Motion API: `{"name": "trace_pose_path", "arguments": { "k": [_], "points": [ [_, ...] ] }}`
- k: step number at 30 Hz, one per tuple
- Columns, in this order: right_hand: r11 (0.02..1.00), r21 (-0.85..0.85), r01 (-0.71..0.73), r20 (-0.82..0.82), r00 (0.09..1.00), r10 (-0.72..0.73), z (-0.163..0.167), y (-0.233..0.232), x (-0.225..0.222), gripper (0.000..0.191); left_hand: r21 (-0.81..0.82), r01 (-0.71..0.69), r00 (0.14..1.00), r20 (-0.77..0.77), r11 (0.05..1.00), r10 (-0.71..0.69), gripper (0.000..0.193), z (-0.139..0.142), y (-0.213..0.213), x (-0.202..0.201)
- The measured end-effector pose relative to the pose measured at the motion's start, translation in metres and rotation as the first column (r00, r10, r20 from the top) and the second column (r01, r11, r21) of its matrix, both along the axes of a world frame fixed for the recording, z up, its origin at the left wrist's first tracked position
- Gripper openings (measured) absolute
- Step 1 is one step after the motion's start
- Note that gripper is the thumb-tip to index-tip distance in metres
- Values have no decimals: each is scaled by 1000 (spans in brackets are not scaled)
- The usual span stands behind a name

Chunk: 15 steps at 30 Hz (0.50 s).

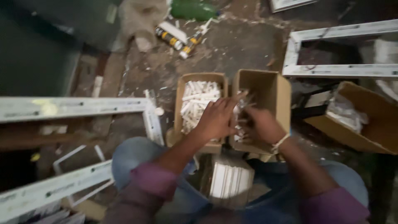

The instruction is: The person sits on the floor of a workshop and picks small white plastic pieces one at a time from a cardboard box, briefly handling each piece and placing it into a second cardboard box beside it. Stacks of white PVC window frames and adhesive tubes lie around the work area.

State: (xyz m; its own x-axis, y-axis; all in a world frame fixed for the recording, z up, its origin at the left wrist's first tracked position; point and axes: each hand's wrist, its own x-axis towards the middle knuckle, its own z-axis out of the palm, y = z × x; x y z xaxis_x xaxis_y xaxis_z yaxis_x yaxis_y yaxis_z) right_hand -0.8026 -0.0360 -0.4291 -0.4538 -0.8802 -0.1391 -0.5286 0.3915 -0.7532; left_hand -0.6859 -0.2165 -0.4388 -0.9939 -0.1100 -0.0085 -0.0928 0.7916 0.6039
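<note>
Blurred throughout by motion. Under the left hand (215, 118): lower half of the small white pieces (198, 101) in the left carton (182, 89), covered. Around the right hand (261, 124): fingertips sunk among smeared pale pieces inside the right carton (275, 89); grip unreadable. Below both hands: stack of white strips (230, 180), edges smeared. Right of the hands: third carton (373, 124) cut by the edge, its plastic bag (346, 112) indistinct. Above the hands: tubes (176, 40) too small to tell apart.

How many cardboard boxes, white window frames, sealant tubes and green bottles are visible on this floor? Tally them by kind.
Cardboard boxes: 3 (one full of white pieces, one under the hands, one at right)
White frames: 3 (left, lower left, upper right)
Sealant tubes: 2 ()
Green bottle: 1
Total: 9
</note>
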Motion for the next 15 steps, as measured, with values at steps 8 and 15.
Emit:
{"name": "trace_pose_path", "arguments": {
  "k": [8,15],
  "points": [
    [845,490,214,-464,885,45,-9,19,-50,44,-221,-94,894,410,971,180,27,-78,-52,20],
    [954,-52,296,-324,898,-296,53,14,-42,39,-434,132,865,489,891,110,11,-103,-22,44]
  ]
}}
